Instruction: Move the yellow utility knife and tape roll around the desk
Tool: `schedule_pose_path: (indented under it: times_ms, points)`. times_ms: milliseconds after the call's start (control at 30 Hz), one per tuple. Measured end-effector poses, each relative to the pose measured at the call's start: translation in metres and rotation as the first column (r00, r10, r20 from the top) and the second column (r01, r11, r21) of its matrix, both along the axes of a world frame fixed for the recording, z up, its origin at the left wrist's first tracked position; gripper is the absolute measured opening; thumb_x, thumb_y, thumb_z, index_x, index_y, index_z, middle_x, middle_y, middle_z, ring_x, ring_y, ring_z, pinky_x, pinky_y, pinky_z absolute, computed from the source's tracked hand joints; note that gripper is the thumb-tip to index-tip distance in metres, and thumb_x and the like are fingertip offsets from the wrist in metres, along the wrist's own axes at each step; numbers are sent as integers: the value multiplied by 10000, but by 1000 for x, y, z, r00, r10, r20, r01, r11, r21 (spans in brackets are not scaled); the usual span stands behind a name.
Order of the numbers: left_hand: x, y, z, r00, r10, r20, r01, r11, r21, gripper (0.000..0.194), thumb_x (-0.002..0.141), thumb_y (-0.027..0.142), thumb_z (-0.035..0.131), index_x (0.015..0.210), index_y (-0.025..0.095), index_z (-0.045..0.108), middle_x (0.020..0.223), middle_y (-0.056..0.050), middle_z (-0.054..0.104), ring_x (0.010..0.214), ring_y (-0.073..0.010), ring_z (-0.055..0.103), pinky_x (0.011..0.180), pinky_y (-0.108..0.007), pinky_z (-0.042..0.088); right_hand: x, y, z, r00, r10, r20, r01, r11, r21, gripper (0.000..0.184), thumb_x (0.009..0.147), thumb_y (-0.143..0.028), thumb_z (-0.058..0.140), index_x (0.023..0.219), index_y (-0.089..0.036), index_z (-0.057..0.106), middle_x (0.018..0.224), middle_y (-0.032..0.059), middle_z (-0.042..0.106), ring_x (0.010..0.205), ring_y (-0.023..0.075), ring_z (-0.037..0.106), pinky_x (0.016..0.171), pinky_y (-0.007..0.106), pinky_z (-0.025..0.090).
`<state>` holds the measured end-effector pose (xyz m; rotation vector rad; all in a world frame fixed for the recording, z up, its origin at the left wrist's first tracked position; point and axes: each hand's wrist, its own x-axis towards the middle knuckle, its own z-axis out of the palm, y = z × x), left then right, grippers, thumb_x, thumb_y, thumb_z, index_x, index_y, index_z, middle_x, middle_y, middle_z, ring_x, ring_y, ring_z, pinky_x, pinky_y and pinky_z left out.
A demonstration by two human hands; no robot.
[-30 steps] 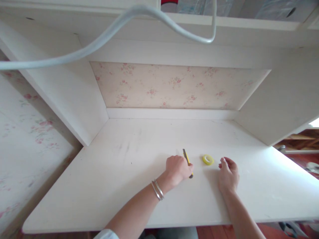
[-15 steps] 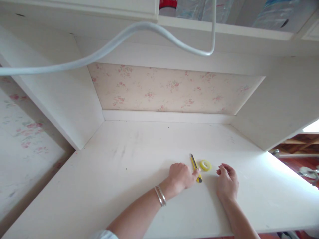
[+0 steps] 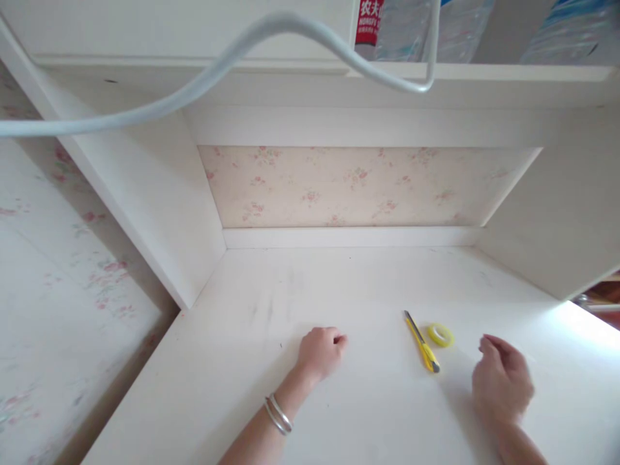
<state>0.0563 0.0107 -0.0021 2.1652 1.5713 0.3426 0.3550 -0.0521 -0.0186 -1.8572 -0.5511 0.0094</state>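
Note:
A yellow utility knife (image 3: pixel 421 340) lies on the white desk (image 3: pixel 368 284), with a small yellow tape roll (image 3: pixel 440 334) just to its right. My left hand (image 3: pixel 320 351), two bangles on its wrist, rests on the desk well left of the knife, fingers curled into a loose fist with nothing in it. Hovering to the right of the tape roll, my right hand (image 3: pixel 502 378) has its fingers loosely bent and apart and holds nothing.
White side panels enclose the desk left (image 3: pixel 145 187) and right (image 3: pixel 562 213), with floral wallpaper (image 3: pixel 358 184) behind. A pale cable (image 3: pixel 203 77) loops across the top. Bottles (image 3: pixel 411 26) stand on the upper shelf.
My left hand has let go of the utility knife and drawn away to the left. The right hand has pulled back to the right. The view has shifted left.

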Motion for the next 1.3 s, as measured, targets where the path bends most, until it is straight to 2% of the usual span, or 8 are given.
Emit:
schedule_pose_path:
  times_ms: [67, 133, 233, 267, 333, 533, 867, 1300]
  points:
    - [1, 2, -5, 998, 5, 59, -5, 1000, -9, 358, 879, 376, 410, 736, 185, 677, 693, -27, 670, 616, -131, 553, 531, -228, 272, -34, 0, 11, 999, 44, -15, -42, 991, 126, 332, 762, -447, 552, 987, -215, 626, 851, 44, 609, 748, 216, 534, 691, 345, 402]
    - [0, 5, -8, 991, 17, 132, -14, 999, -30, 353, 867, 359, 420, 695, 166, 661, 640, -13, 637, 572, -119, 510, 514, -233, 246, -77, 6, 21, 966, 258, -7, -248, 935, 252, 305, 749, -455, 587, 923, -207, 623, 836, 39, 610, 743, 196, 536, 678, 315, 407]
    - [-3, 11, -9, 966, 53, 254, -30, 995, -93, 368, 860, 352, 410, 644, 146, 626, 576, 6, 574, 547, -114, 467, 506, -238, 241, -142, 28, 27, 739, 669, -74, -645, 735, 209, 293, 758, -456, 600, 897, -199, 627, 661, -7, 541, 603, 146, 463, 561, 270, 360]
    - [-3, 13, -8, 952, 62, 299, -30, 993, -112, 373, 860, 353, 404, 632, 145, 613, 567, 9, 559, 549, -115, 464, 508, -238, 247, -160, 38, 26, 646, 750, -143, -721, 661, 207, 295, 778, -457, 579, 916, -200, 624, 591, -30, 488, 563, 136, 432, 532, 261, 336]
    - [-5, 17, -7, 922, 85, 378, -35, 990, -138, 379, 862, 350, 385, 620, 145, 593, 572, 7, 551, 567, -119, 474, 515, -236, 262, -189, 57, 19, 547, 792, -271, -759, 606, 238, 308, 772, -470, 578, 896, -193, 630, 564, -40, 465, 543, 132, 418, 514, 255, 318]
    - [-5, 20, -9, 892, 147, 427, -80, 982, -171, 330, 828, 284, 370, 588, 152, 556, 553, 3, 522, 543, -121, 444, 509, -249, 255, -208, 80, -4, 542, 766, -346, -735, 632, 247, 290, 748, -470, 600, 855, -203, 643, 679, -19, 567, 639, 155, 473, 607, 266, 362]
    - [-3, 17, -4, 820, 162, 548, -33, 971, -238, 278, 776, 284, 396, 524, 168, 422, 504, 40, 341, 518, -99, 333, 476, -236, 200, -201, 75, -4, 448, 794, -410, -773, 575, 268, 264, 758, -451, 603, 852, -206, 635, 652, -31, 532, 626, 146, 449, 596, 253, 346]
    - [-2, 15, -1, 796, 199, 572, -40, 959, -280, 297, 776, 323, 412, 520, 174, 388, 509, 41, 317, 520, -100, 308, 483, -238, 202, -201, 75, -5, 449, 795, -407, -775, 574, 266, 236, 769, -436, 595, 837, -214, 641, 662, -31, 545, 639, 147, 464, 618, 254, 365]
